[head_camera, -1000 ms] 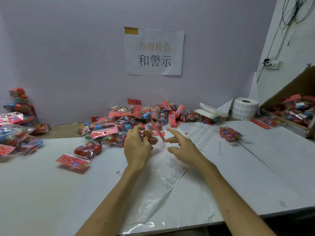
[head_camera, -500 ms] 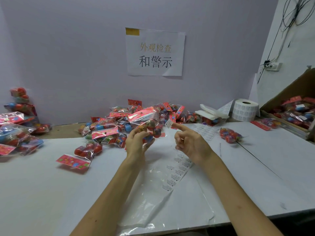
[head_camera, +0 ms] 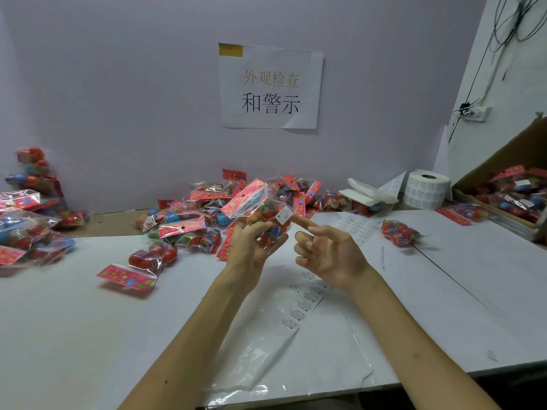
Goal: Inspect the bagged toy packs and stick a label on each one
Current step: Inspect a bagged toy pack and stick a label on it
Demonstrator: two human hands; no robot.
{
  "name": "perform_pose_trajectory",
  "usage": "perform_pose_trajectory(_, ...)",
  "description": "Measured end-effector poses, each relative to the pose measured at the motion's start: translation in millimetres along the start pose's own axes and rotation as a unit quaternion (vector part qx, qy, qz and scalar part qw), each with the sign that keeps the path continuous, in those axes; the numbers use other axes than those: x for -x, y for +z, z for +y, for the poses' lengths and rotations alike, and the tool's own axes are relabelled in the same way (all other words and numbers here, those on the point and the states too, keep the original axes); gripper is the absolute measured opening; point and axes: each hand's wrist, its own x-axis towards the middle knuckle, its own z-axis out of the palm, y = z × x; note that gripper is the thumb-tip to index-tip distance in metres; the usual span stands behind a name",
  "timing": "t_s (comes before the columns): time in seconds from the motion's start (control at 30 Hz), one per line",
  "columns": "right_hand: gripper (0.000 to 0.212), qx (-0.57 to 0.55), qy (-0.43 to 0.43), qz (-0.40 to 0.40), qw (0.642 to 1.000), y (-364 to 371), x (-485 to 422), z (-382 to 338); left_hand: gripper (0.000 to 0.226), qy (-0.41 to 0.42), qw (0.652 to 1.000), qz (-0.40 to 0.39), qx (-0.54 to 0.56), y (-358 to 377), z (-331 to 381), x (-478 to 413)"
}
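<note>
My left hand (head_camera: 251,247) holds up a clear toy pack (head_camera: 260,208) with a red header card and coloured balls inside. A small white label (head_camera: 283,216) sits on the pack's right side. My right hand (head_camera: 328,250) is just to the right, palm up, its index finger pointing at the label and nearly touching it. A strip of labels (head_camera: 305,300) lies on the table below my hands. A heap of similar toy packs (head_camera: 195,214) lies behind.
More packs are stacked at the left (head_camera: 23,232), and one lies alone at the right (head_camera: 399,232). A label roll (head_camera: 426,189) stands at the back right beside a cardboard box (head_camera: 515,184) with packs. A clear plastic sheet (head_camera: 266,350) covers the near table.
My left hand has lifted the pack from the heap and turned it. My right index finger brought a label up to it, and the label now sits on the bag.
</note>
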Motion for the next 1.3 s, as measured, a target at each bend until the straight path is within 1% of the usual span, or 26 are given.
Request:
perform_pose_trajectory(0.23,0.048,0.022,0.002,0.014,1.000,1.4,-0.5,0.3,0.048,-0.004,1.000,-0.004,0.006,-0.6,0.9,0.9)
perform_pose_trajectory(0.37,0.043,0.050,-0.007,0.019,0.999,2.6,-1.1,0.7,0.048,-0.003,1.000,0.000,0.002,-1.6,0.5,-0.3)
perform_pose_trajectory(0.53,0.041,0.050,-0.009,0.030,0.998,2.5,-0.9,0.7,0.048,-0.002,1.000,0.002,-0.004,-1.7,0.6,-0.5)
perform_pose_trajectory(0.7,0.043,0.054,-0.007,0.038,0.998,3.9,-1.2,0.5,0.049,-0.002,1.000,0.017,-0.005,-1.3,0.1,-1.3)
perform_pose_trajectory(1.0,0.038,0.117,-0.016,0.056,0.991,9.8,-0.7,0.4,0.048,-0.008,0.999,0.036,-0.013,-1.5,0.9,-1.0)
perform_pose_trajectory(1.2,0.037,0.124,-0.019,0.061,0.990,12.2,0.0,-0.3,0.048,-0.012,0.999,0.039,-0.013,-2.0,0.6,-1.6)
perform_pose_trajectory(1.3,0.044,0.123,-0.025,0.064,0.990,10.1,0.0,-0.2,0.048,-0.013,0.999,0.040,-0.007,-2.2,-0.1,-1.8)
